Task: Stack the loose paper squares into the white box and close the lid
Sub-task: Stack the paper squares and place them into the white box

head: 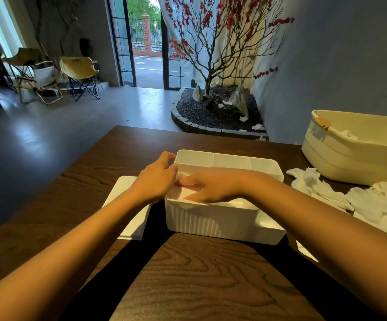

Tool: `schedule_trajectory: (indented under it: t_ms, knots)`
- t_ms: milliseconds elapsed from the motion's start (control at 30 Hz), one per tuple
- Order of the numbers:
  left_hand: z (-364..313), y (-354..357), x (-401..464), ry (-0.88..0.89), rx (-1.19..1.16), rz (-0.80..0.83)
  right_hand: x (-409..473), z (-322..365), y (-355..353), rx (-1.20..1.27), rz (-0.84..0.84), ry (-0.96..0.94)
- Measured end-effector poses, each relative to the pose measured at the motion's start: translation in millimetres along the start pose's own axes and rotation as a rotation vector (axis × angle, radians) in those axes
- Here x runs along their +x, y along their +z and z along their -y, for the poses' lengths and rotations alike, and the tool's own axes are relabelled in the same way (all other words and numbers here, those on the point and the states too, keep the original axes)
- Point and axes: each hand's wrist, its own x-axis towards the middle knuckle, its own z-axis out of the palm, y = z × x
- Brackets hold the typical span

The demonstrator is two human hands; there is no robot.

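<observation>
Currently white box (222, 218) open at bench (199, 281) centre. Right hand (213, 185) inside box, fingers spread flat on paper squares (189, 193). Left hand (156, 179) at box's left rim, fingers curled; grip unclear. Lid (131, 218) flat just left of box. More loose paper (340, 193) right, beside cream tub (359, 154).

A cream tub (350, 158) sits on the dark wooden counter (199, 274); beyond, folding chairs (79, 72) and a red-blossomed tree (213, 54).
</observation>
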Motion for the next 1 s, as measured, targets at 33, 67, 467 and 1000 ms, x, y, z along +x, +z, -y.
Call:
schedule_trajectory:
  t_ms: [33,67,467,1000]
  knots:
    - [0.7,-0.1,-0.7,-0.005,-0.009,-0.005,-1.6,1.9,-2.5,0.008,-0.045,0.012]
    - [0.6,0.0,-0.8,-0.009,-0.016,-0.011,-3.2,2.8,-5.4,0.025,-0.093,0.020]
    - [-1.4,2.9,-3.2,-0.028,0.008,-0.054,4.7,-0.1,-4.2,0.134,-0.126,0.010]
    - [-33.2,-8.2,-30.8,0.063,0.155,-0.373,-32.5,-20.4,-6.5,0.221,-0.473,0.126]
